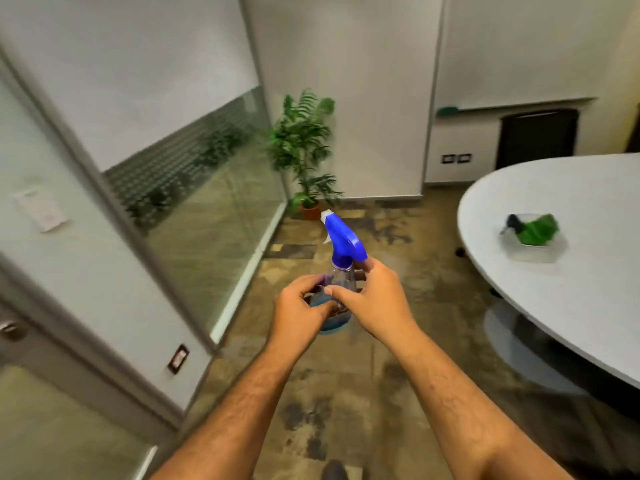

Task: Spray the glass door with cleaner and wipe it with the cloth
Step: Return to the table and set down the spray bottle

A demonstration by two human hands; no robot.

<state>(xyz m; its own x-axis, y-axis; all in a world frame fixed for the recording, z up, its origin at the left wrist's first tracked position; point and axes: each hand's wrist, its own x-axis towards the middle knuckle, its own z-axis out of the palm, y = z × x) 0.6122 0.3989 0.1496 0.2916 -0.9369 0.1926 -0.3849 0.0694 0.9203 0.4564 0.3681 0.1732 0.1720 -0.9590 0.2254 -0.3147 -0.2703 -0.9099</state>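
Observation:
A clear spray bottle with a blue trigger head and blue liquid is held upright in front of me, nozzle pointing away and to the left. My left hand wraps the bottle's body from the left. My right hand grips it from the right, just below the neck. The glass door stands at the left, its metal handle near the frame's edge. A frosted glass wall panel runs beyond it. A green cloth lies in a clear dish on the white table.
An oval white table fills the right side. A potted plant stands in the far corner. A dark chair is behind the table. A wall switch sits low on the door frame. Mottled tile floor lies ahead.

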